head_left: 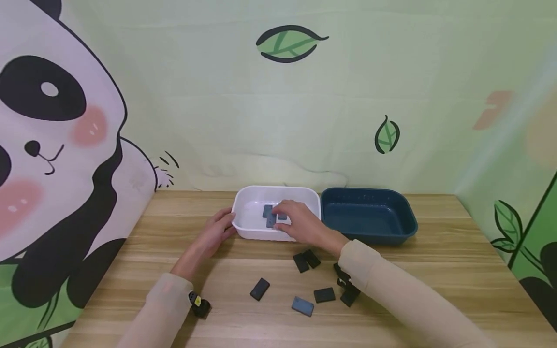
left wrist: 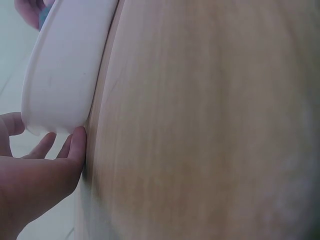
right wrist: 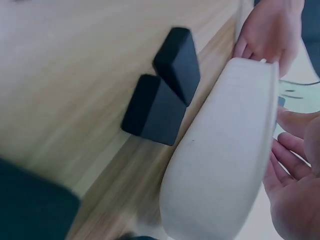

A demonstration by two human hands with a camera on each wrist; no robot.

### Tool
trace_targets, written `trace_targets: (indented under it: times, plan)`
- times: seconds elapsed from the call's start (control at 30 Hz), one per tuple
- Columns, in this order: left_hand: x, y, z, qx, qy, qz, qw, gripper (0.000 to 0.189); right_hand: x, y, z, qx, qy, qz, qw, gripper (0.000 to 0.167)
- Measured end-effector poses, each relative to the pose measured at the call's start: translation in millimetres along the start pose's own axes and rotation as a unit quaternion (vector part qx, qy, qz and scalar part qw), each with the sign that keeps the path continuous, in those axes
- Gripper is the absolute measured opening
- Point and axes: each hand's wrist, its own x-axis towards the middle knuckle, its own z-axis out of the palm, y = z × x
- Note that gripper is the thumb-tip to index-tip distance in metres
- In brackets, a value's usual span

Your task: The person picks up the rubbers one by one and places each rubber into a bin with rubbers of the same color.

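Over the white tray (head_left: 261,234), near the far edge of the wooden table (head_left: 235,319), the right hand (head_left: 302,224) pinches one blue-grey block (head_left: 271,221) between thumb and fingers. Two other blocks of similar colour, a left one (head_left: 267,210) and a right one (head_left: 283,216), lie inside the same tray, close to the pinched block. The left hand (head_left: 219,227) touches the left end of this tray, with fingers extended against its wall. Just beside, on the right, stands a dark blue tray (head_left: 370,239). Nearer to the person, several black blocks (head_left: 259,289) and a blue-grey piece (head_left: 302,306) lie scattered on the table; some are partly hidden by the right sleeve (head_left: 365,266).
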Motion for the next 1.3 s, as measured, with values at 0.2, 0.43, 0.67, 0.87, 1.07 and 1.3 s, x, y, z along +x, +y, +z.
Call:
trace_targets:
  times: [0.2, 0.43, 0.67, 0.87, 1.07, 1.3]
  plan:
    - [0.6, -1.7, 0.2, 0.006, -0.002, -0.003, 1.0000, 0.058, 21.6, 9.9, 11.9, 0.014, -0.012, 0.034, 0.9993, 0.036]
    - [1.5, -5.2, -0.5, 0.003, 0.001, -0.001, 1.0000, 0.057, 40.0, 16.9, 22.6, 0.012, -0.045, 0.053, 0.9975, 0.029]
    - [1.4, -7.1, -2.2, 0.006, -0.001, -0.002, 1.0000, 0.057, 51.8, 20.3, 28.8, 0.021, -0.099, 0.090, 0.9908, 0.025]
    - [0.4, -6.5, -1.1, 0.002, 0.002, -0.002, 1.0000, 0.057, 54.9, 21.7, 30.3, 0.006, -0.113, 0.079, 0.9904, 0.020]
    - [-0.2, -4.4, -1.4, 0.001, 0.002, -0.001, 1.0000, 0.057, 56.2, 22.6, 29.3, 0.004, -0.117, 0.070, 0.9907, 0.019]
    - [2.0, -2.8, -3.1, 0.003, 0.000, -0.003, 1.0000, 0.058, 60.4, 25.3, 28.5, -0.004, -0.124, 0.061, 0.9905, 0.021]
